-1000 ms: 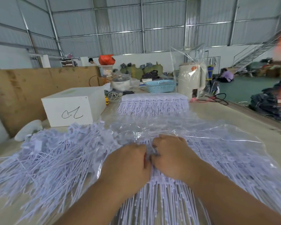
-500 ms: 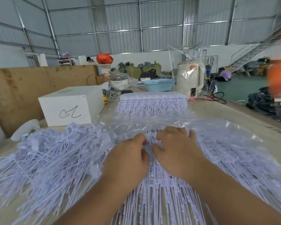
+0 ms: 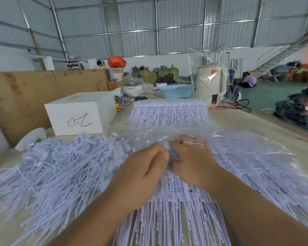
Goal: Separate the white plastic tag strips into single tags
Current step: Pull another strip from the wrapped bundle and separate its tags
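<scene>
where our two hands meet at the middle of the table [image 3: 238, 121], we work on the white tag strips [image 3: 169, 201], a joined sheet of them lying flat under our wrists, its heads away from us and its tails running toward us. our left hand [image 3: 142, 173] has its fingers curled in and its thumb pressed down, pinching the heads of the strips; our right hand [image 3: 190, 162] curls its fingers over the same row just beside it, gripping those heads too, the two hands almost touching. a clear plastic bag [image 3: 247, 144] lies crumpled over the far part of the strips and over our right fingertips. to the left spreads a loose heap of single tags [image 3: 52, 171], tangled and pointing every way. farther back on the pale table another stack of strips [image 3: 169, 110] sits in neat rows. a white box [image 3: 80, 114] with a black scribble on its front stands at the left, closed, so we cannot tell what it holds. behind come a blue basket [image 3: 176, 91], its contents hidden from us, a cream kettle [image 3: 212, 84] wrapped in plastic, and a lidded pot [image 3: 132, 86]. a brown board [image 3: 34, 93] stands along the left edge. round us is a grey corrugated metal hall with a green floor [image 3: 267, 95], a staircase [image 3: 283, 50] at right, and a person [image 3: 249, 79] sitting on the floor.
</scene>
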`<state>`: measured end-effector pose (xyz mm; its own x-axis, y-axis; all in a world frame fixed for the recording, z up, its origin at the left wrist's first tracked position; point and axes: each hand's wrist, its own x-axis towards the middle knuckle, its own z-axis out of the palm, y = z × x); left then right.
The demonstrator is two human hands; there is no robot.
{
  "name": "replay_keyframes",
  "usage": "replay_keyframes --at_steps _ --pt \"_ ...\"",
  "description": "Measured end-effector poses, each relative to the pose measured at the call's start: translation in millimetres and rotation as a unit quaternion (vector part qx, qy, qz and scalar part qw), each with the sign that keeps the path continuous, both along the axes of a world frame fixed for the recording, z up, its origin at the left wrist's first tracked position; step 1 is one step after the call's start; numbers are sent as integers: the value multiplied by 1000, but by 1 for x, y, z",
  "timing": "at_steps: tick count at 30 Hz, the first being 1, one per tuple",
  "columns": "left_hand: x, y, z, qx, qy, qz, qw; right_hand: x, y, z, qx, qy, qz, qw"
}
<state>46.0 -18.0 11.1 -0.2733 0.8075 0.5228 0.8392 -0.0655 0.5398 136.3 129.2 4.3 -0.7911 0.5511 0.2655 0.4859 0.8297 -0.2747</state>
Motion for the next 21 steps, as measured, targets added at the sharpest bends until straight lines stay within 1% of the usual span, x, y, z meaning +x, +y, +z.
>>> replay_keyframes --at_steps 3,7,9,12,14,16,18,19,21 --pt "-7 -3 2 28 -5 -4 1000 -2 -1 -4 0 -11 -33 999" --pt "-10 -2 2 21 14 31 999 -2 0 -3 6 18 -57 998" --pt "-13 -3 1 21 17 56 998 1 1 2 26 35 -65 997" --pt "-17 -2 1 33 -28 87 995 6 2 10 102 90 -60 989" --pt "-17 0 1 37 -70 97 992 10 0 16 138 145 -19 980" --pt "-16 2 0 26 -87 103 991 15 -5 24 109 204 37 972" --pt "-14 2 0 9 -100 101 990 20 -10 27 80 234 75 966" --pt "-13 1 2 2 -109 96 989 23 -10 27 66 248 83 963" --pt "-10 -2 5 -3 -135 89 987 30 -13 28 7 285 85 955"
